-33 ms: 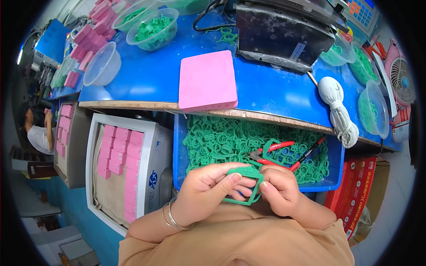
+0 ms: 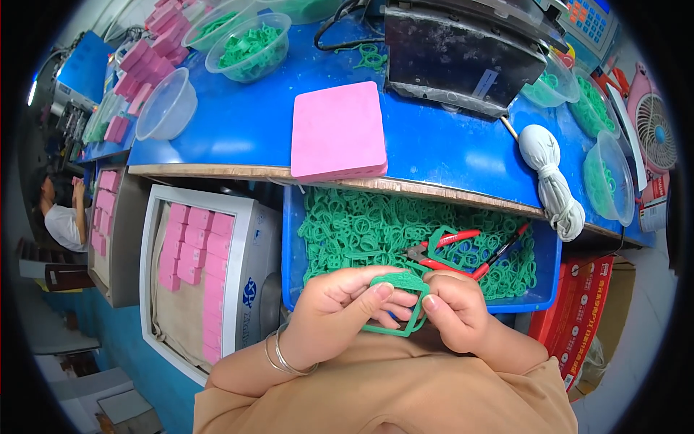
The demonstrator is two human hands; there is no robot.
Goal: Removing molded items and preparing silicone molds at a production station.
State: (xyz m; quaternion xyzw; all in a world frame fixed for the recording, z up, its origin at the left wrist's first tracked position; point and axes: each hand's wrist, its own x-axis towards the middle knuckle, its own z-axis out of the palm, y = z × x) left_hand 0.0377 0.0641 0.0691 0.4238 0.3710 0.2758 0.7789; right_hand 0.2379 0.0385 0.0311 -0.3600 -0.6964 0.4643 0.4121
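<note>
In front of my body, a green plastic piece (image 2: 401,280) with a thin open frame is between my two hands. My left hand (image 2: 340,300) grips its top left part, thumb on the face and fingers behind. My right hand (image 2: 457,307) is curled, its thumb and fingers pinching the piece's right edge. Just beyond my hands lies a blue bin (image 2: 290,249) heaped with small green plastic parts (image 2: 347,224). Red-handled cutting pliers (image 2: 455,237) rest open on the heap, with a black-and-red slim tool (image 2: 510,246) beside them.
A pink square stack (image 2: 338,130) sits at the edge of the blue table (image 2: 238,137). Behind it stands a black machine (image 2: 463,65). Bundled white cord (image 2: 553,181) hangs over the right edge. A white-framed box (image 2: 152,275) holds pink blocks at left. A person (image 2: 65,220) sits far left.
</note>
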